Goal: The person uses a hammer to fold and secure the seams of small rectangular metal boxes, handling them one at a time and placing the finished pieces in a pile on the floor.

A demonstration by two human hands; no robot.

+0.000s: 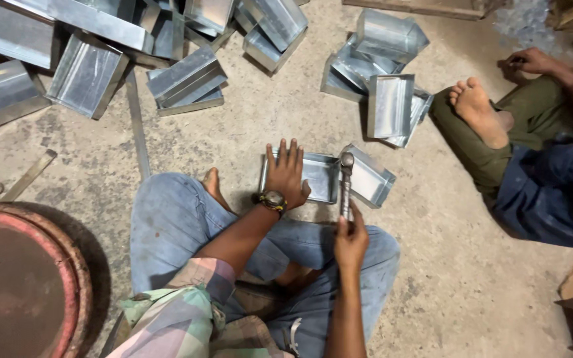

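Left hand [286, 174] flat on metal tray [319, 178]; right hand [351, 240] grips hammer [346, 182].

Floor layout: trays, hammer, two people.
Left hand [286, 174] flat on a tray [318, 178] on the floor [445, 278], in front of the crossed legs. Right hand [350, 242] holds a hammer [346, 185], head over the tray's right end. Tray piles [187, 79] lie behind, left and centre. A second person's foot [479, 111] is at right; drum [21, 278] at near left.
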